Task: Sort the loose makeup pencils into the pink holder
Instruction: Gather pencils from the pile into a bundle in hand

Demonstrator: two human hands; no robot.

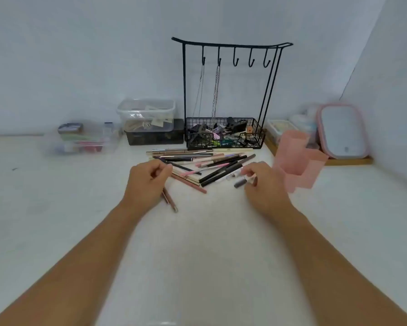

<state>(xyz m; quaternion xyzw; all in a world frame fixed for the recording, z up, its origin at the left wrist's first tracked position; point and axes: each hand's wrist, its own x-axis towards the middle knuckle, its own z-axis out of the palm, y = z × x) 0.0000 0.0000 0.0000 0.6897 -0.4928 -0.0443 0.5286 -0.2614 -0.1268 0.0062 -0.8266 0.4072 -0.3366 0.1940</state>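
Note:
A pile of several loose makeup pencils (204, 163) lies on the white table in front of the black wire rack. The pink holder (299, 161) stands to the right of the pile, blurred, with nothing seen inside it. My left hand (147, 184) is at the pile's left edge with its fingers curled. It grips two brown pencils (170, 200) that stick out below the palm towards me. My right hand (264, 187) is at the pile's right edge, just left of the holder, and pinches a short grey-capped pencil (241, 183).
A black wire rack (223, 132) with hooks, chains and a basket of small items stands behind the pile. Clear plastic boxes (148, 114) sit to the left of it. A pink-rimmed mirror (342, 130) leans on a wooden tray at the right wall.

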